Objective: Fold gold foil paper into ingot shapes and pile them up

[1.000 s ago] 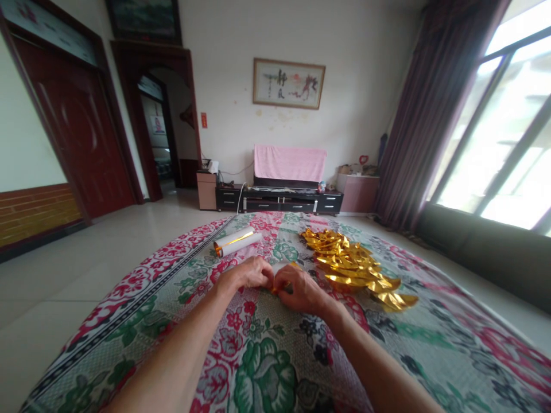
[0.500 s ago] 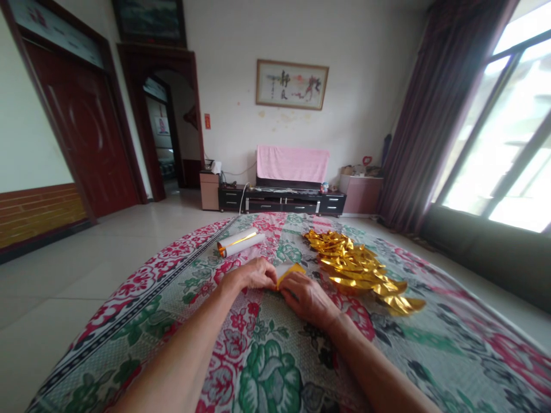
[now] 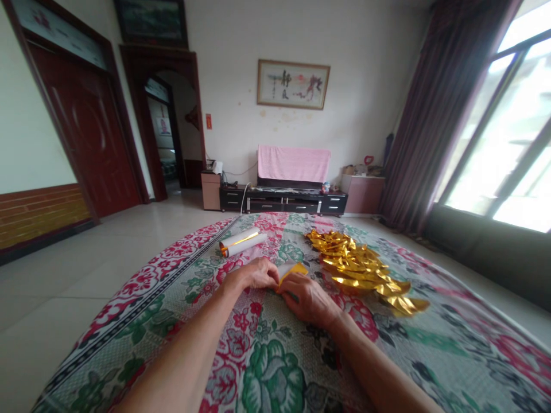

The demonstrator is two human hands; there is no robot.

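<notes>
A small sheet of gold foil paper (image 3: pixel 297 269), white on its back, lies partly folded on the tablecloth between my hands. My left hand (image 3: pixel 259 273) pinches its near left edge, fingers closed. On the other side, my right hand (image 3: pixel 306 293) has its fingers curled over the paper's near edge, covering part of it. Just beyond my left hand lies a loose roll of white-backed gold paper (image 3: pixel 243 242). To the right of my right hand spreads a pile of folded gold foil pieces (image 3: pixel 361 267) with pointed ends.
A floral cloth (image 3: pixel 273 373) covers the rounded table. Past its far edge stands a low black TV cabinet (image 3: pixel 267 205), with a pink cloth (image 3: pixel 293 163) draped over what stands on it. A dark curtain (image 3: pixel 447 115) hangs by the window at right.
The view has shifted very slightly. Both hands stay at the paper's near edge in almost the same pose; the roll and the pile have not moved.
</notes>
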